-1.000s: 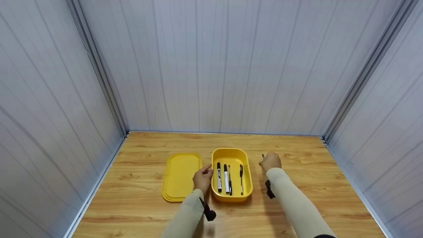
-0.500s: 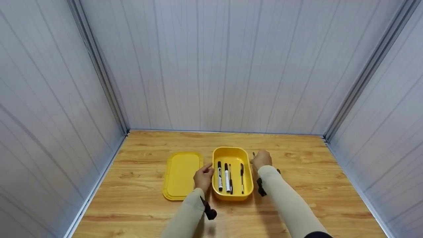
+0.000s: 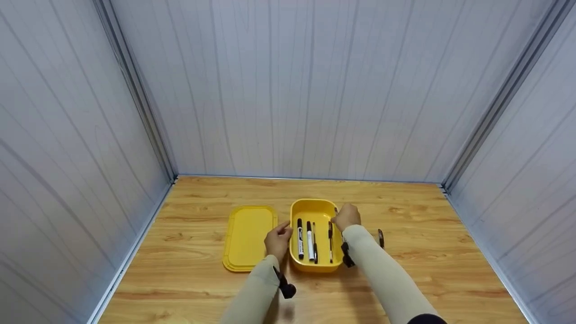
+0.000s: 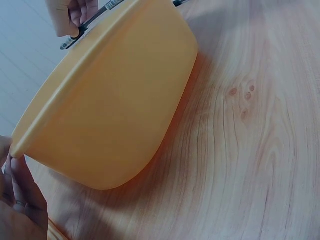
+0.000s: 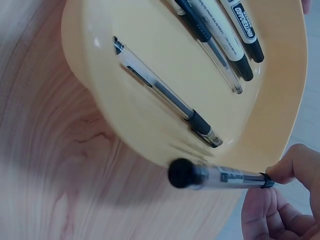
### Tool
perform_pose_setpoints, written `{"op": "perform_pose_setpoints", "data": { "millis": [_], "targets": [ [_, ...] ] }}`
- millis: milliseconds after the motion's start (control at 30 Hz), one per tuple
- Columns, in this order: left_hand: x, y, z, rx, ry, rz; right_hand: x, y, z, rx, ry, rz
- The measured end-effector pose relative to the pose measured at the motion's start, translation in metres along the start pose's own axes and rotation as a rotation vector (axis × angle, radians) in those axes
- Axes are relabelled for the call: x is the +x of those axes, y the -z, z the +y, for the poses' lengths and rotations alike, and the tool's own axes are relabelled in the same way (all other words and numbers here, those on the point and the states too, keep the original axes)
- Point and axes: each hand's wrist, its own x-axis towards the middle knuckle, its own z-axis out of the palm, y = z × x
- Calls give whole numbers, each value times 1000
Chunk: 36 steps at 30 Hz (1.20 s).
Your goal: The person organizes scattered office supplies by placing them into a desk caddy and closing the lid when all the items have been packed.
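Observation:
A yellow plastic box (image 3: 312, 269) stands uncovered on the wooden table. Its left rim is pinched by my left hand (image 3: 277, 241), thumb above and fingers below in the left wrist view. My right hand (image 3: 346, 217) pinches a clear-barrelled pen (image 5: 227, 177) near one end, over the box's right rim. The pen's black end faces the right wrist camera. Inside the box lie a whiteboard marker (image 5: 243, 27), a second white marker (image 5: 222, 37), a black-capped pen (image 5: 200, 27) and another pen (image 5: 165, 95), roughly parallel.
The yellow lid (image 3: 249, 238) lies flat on the table, left of the box. A small dark item (image 3: 381, 238) shows just right of my right forearm; its kind is unclear. Pale panel walls (image 3: 288, 90) enclose the table at the back and sides.
My right hand has moved left with the pen, from the table right of the box to over its right rim. The dark item has come into view beside the forearm. My left hand stays.

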Motion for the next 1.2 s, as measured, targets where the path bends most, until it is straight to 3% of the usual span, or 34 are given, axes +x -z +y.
{"op": "perform_pose_setpoints", "data": {
  "millis": [333,633,867,1200],
  "targets": [
    [-2,-1,-3,5,-8,-13,-5,-9,0,7,19,-7],
    [-4,2,1,-9,15,-24,-10,-24,-6,-154,138,20],
    [-2,3,0,-31,5,-26,-9,-40,-4,-345,250,102],
    [-5,4,3,-23,20,-39,-12,-60,2,-418,242,109]
  ]
}}
